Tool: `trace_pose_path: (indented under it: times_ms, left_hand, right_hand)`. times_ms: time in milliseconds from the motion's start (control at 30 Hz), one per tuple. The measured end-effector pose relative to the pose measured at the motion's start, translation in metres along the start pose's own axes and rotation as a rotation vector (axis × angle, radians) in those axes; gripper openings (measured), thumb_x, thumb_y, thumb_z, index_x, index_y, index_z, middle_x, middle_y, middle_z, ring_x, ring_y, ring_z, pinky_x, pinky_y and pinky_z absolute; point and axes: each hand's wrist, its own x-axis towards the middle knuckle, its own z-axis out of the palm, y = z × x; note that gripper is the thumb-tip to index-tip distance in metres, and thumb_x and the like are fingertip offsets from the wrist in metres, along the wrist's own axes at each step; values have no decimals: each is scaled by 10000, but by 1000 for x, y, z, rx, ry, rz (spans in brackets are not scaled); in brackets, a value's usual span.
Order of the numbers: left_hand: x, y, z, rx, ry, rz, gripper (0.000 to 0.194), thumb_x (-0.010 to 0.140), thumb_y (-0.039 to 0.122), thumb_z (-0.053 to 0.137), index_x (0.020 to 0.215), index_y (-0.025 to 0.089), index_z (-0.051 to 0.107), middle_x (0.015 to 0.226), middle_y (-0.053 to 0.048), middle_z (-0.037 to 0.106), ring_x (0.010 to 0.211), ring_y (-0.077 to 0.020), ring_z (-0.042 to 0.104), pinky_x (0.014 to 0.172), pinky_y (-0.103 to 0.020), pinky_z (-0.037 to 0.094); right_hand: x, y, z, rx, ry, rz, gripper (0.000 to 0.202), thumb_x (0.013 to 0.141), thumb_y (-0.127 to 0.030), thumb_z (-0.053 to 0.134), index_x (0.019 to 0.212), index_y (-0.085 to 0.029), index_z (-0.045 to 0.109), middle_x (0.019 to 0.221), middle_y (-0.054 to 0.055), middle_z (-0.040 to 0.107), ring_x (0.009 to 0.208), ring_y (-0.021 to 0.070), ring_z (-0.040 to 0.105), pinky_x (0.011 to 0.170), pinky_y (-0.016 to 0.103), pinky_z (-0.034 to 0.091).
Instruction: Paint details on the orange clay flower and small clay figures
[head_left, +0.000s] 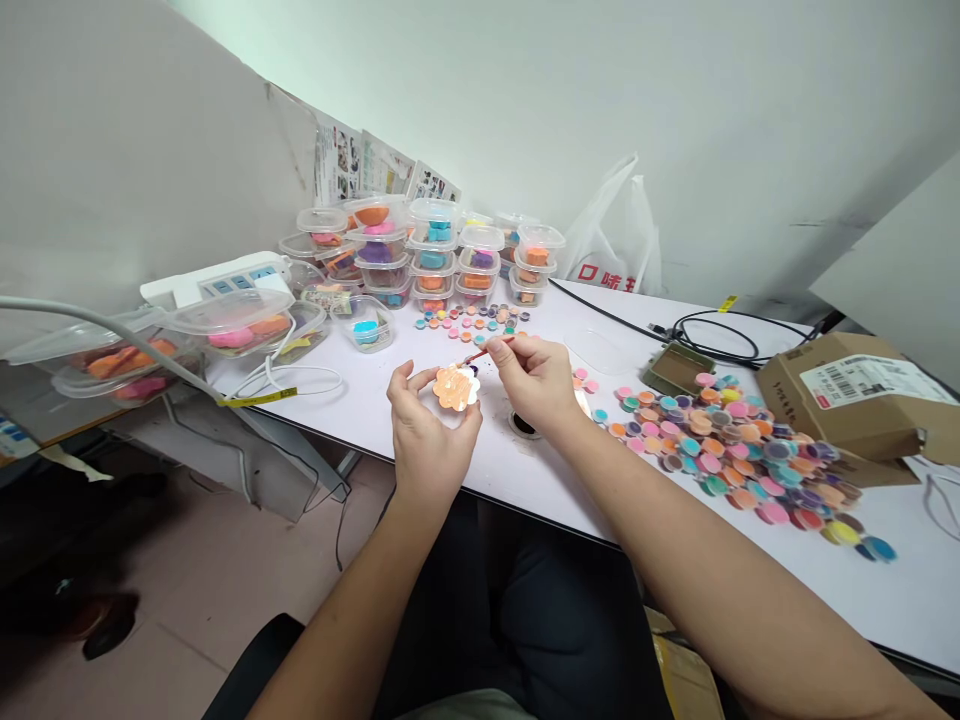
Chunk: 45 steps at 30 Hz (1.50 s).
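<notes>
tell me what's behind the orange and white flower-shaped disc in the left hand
Past the edges of the orange and white flower-shaped disc, the white tabletop shows. The left hand holds its rim. The disc's back and whatever lies behind it are covered.

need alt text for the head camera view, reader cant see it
A person's left hand holds a scalloped disc, partly orange and partly white, while the right hand holds a thin red brush at its upper edge. On the white table, small colourful pots lie heaped to the right, with stacked clear tubs behind.
</notes>
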Motion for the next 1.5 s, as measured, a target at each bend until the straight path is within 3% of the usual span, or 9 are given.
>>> trace_pose_path:
  times_ms: [167,400,600,767,933,1067,1200,1367,1500]
  left_hand:
    - [0,0,-1,-6,-13,18,850,747,209,780,1434,253,281,1304,-129,656,1251,-281,635,1052,-467,498]
    - [0,0,0,1,7,10,847,745,210,778,1433,250,286,1289,-128,659,1239,-283,640,1067,-482,489]
    - [-1,-1,0,-8,4,22,852,750,219,783,1436,253,278,1296,-131,655,1237,-276,643,1056,-473,498]
    - [0,0,1,-14,7,-7,855,739,230,792,1425,257,283,1286,-128,663,1247,-287,637,1065,-489,487]
    - [1,2,0,-15,4,-61,854,732,280,810,1410,256,291,1258,-128,681,1214,-298,656,999,-473,522]
    - [2,2,-1,-27,0,-70,839,731,281,812,1393,265,297,1254,-119,690,1208,-286,663,995,-455,523]
    - [3,3,-1,-31,-11,-86,834,723,276,815,1381,267,302,1251,-122,696,1191,-288,675,975,-451,531]
    - [4,4,-2,-22,-21,-73,824,725,281,813,1374,263,307,1245,-120,702,1187,-287,676,976,-446,529]
    - [4,4,-2,-21,-24,-78,821,728,282,814,1369,261,301,1246,-121,705,1179,-280,678,970,-442,533]
  right_hand:
    - [-4,-4,10,126,-106,14,378,939,-529,627,831,-203,786,810,43,746,720,158,638,680,295,504]
    - [0,-2,2,40,7,82,519,911,-647,594,756,-174,743,562,-16,482,559,118,419,542,282,358]
    - [0,-2,8,81,-78,46,456,920,-605,610,788,-197,763,706,24,634,655,142,516,596,281,419]
    - [1,2,2,43,30,84,498,918,-610,605,717,-168,717,559,-27,432,554,109,357,539,280,334]
    - [0,0,4,83,-39,51,477,913,-625,603,803,-187,756,656,7,567,623,134,472,593,285,416]
    - [1,5,4,75,-42,87,485,913,-619,606,759,-175,728,610,-7,510,596,124,448,572,278,387]
    - [3,7,4,204,4,179,536,859,-692,628,919,-173,752,595,-21,495,570,120,448,540,270,368]
    - [4,7,6,223,-92,185,598,827,-743,621,928,-167,747,597,-35,488,556,104,427,537,261,359]
    - [5,11,3,208,-65,204,628,810,-763,623,920,-158,750,580,-37,483,531,94,394,523,260,344]
